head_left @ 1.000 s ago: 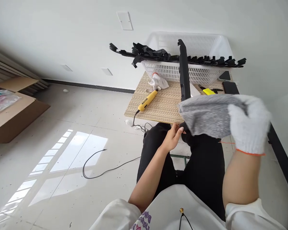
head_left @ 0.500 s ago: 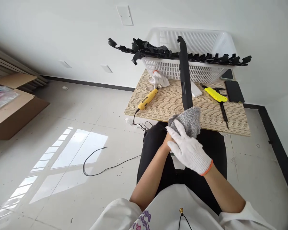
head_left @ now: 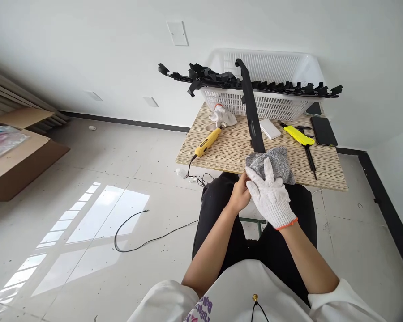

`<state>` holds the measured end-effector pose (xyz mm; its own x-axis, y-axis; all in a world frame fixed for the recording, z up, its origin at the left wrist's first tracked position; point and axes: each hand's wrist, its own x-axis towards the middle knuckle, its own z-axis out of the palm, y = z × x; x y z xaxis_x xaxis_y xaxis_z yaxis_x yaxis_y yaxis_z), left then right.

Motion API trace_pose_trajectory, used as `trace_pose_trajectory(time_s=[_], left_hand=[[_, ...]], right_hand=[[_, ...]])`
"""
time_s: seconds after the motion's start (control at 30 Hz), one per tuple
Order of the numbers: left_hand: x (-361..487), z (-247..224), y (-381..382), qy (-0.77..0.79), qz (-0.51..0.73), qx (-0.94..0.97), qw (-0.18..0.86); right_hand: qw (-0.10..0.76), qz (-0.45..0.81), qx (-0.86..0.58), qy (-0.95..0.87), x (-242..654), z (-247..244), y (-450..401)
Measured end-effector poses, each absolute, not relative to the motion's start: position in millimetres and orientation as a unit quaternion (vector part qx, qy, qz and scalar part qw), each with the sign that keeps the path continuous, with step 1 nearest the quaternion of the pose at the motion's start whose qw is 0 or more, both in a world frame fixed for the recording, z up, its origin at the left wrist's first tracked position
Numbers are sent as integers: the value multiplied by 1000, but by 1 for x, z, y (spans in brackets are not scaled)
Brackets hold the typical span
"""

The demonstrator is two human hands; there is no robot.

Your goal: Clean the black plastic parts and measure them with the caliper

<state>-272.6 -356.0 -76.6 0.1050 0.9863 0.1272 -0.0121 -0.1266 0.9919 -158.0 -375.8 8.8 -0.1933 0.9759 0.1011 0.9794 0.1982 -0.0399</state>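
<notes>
A long black plastic trim strip (head_left: 250, 105) slants up from my lap over the tabletop, its far end in front of the basket. My bare left hand (head_left: 241, 195) is closed at the strip's near end, fingers partly hidden under the cloth and the other hand. My right hand (head_left: 271, 197), in a white knitted glove with an orange cuff, presses a grey cloth (head_left: 278, 163) round the strip's near part. The cloth hides that end of the strip.
A white plastic basket (head_left: 272, 105) bears several black strips (head_left: 218, 80) across its rim. On the wood-grain table (head_left: 228, 156) lie a yellow corded tool (head_left: 208, 142), another glove (head_left: 223, 116), a white block (head_left: 270, 129), a yellow-handled tool (head_left: 298, 135), black calipers (head_left: 310, 158) and a phone (head_left: 324, 131).
The strip's far end has swung left. My right hand and the cloth have shifted a little right, and my left hand, formerly mostly covered, now shows more.
</notes>
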Motion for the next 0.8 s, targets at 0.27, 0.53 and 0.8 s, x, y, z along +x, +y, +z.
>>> trace_pose_trajectory(time_s=[0.27, 0.53, 0.8], left_hand=[[-272, -72, -357, 439, 488, 570, 495], [-273, -73, -357, 474, 462, 575, 481], [-273, -70, -359, 485, 450, 597, 454]], right_hand=[[182, 15, -640, -746, -168, 1, -329], [163, 30, -622, -765, -186, 10, -292], [145, 25, -638, -756, -183, 7, -321]])
